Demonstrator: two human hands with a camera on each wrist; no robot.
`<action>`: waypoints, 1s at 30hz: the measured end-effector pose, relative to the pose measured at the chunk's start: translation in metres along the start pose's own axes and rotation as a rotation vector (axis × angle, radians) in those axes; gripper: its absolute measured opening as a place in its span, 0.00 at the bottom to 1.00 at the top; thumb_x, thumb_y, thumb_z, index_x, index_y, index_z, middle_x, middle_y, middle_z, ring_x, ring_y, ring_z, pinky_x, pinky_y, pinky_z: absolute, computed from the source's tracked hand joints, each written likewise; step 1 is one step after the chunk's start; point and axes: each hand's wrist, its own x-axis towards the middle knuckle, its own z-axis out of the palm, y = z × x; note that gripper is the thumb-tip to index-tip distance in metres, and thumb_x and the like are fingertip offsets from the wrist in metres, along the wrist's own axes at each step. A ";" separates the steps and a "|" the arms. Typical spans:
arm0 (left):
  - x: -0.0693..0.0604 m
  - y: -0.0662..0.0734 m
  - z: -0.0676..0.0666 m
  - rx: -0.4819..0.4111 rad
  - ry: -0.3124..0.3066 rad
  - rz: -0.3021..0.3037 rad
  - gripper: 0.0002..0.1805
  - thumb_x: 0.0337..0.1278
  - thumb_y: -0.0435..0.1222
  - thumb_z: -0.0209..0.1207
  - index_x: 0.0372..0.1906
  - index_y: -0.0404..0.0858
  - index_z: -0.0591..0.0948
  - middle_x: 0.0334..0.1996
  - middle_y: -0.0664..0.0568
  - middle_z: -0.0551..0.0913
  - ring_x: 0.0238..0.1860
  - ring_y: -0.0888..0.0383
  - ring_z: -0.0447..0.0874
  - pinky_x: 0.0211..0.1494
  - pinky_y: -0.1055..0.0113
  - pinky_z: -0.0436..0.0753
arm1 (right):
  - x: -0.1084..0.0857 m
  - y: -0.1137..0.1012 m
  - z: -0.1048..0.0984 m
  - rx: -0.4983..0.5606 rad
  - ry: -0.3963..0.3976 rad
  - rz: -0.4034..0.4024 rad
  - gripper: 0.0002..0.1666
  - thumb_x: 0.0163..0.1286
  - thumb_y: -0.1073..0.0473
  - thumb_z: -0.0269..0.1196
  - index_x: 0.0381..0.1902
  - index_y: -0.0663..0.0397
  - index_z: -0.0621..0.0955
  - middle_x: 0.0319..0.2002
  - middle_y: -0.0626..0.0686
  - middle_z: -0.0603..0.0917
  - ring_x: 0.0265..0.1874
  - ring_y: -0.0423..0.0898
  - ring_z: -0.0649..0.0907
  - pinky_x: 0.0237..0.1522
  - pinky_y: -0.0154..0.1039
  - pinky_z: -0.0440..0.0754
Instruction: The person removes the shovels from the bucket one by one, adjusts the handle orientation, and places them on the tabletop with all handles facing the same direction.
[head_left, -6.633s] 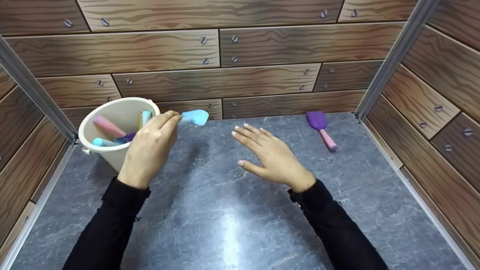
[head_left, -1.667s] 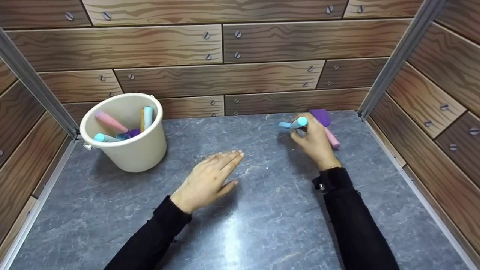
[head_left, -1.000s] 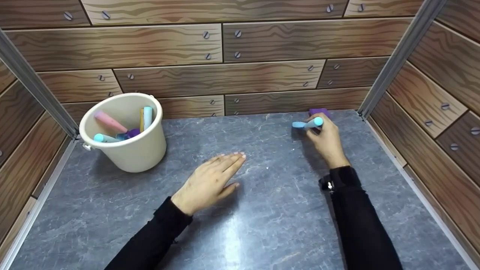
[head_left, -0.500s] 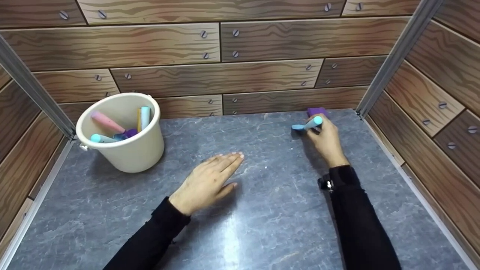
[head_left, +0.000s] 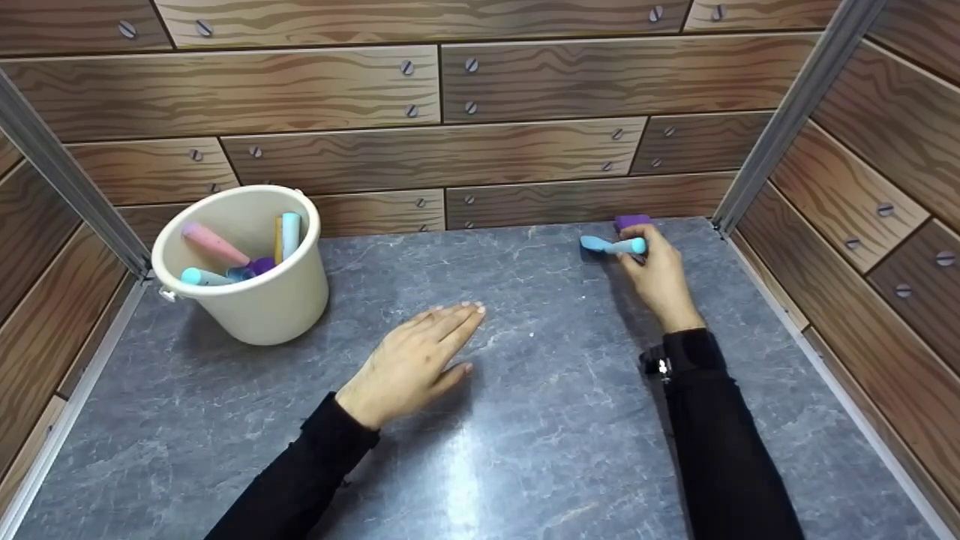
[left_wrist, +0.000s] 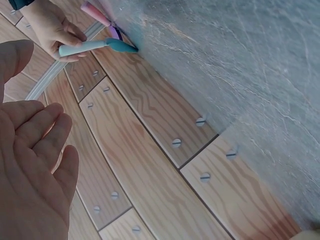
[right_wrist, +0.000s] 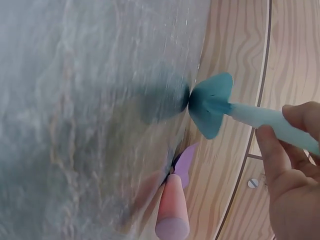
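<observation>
My right hand (head_left: 662, 281) pinches the light blue handle of a small shovel (head_left: 596, 244) near the back right of the table. In the right wrist view the tip of the shovel's teal blade (right_wrist: 212, 106) meets the grey surface, its handle raised. Beside it lies a second shovel with a purple blade (head_left: 632, 222); its pink handle (right_wrist: 172, 207) shows in the right wrist view and is hidden behind my hand in the head view. My left hand (head_left: 412, 364) is held palm down over the middle of the table with straight fingers, holding nothing.
A cream bucket (head_left: 274, 315) stands at the back left, with a pink handle (head_left: 216, 244), light blue handles and a yellow piece inside. Wood-patterned walls with grey metal corner posts enclose the grey marbled table (head_left: 450, 285) at the back and sides.
The blue shovel went from my left hand near the bucket to my right hand at the back right. In the last half second its handle has tipped lower. My left hand has barely moved lately.
</observation>
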 end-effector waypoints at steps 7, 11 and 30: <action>0.000 0.000 -0.001 -0.008 -0.005 -0.003 0.43 0.88 0.51 0.66 0.94 0.38 0.67 0.89 0.44 0.76 0.88 0.46 0.79 0.93 0.46 0.78 | -0.003 -0.001 -0.005 -0.103 -0.049 0.037 0.24 0.82 0.71 0.66 0.72 0.69 0.86 0.63 0.76 0.91 0.56 0.70 0.88 0.72 0.72 0.85; 0.000 0.000 -0.001 -0.012 -0.001 -0.003 0.43 0.88 0.51 0.67 0.93 0.37 0.67 0.89 0.44 0.76 0.87 0.46 0.80 0.93 0.46 0.78 | -0.004 -0.003 -0.007 -0.158 -0.099 0.046 0.27 0.81 0.70 0.65 0.75 0.70 0.85 0.66 0.78 0.89 0.61 0.74 0.89 0.76 0.74 0.85; -0.001 0.000 -0.002 -0.020 -0.013 -0.011 0.43 0.88 0.50 0.67 0.93 0.37 0.67 0.89 0.43 0.77 0.87 0.45 0.80 0.93 0.46 0.78 | -0.005 -0.001 -0.006 -0.276 -0.434 -0.032 0.33 0.81 0.64 0.73 0.79 0.71 0.81 0.75 0.76 0.84 0.77 0.78 0.83 0.88 0.74 0.73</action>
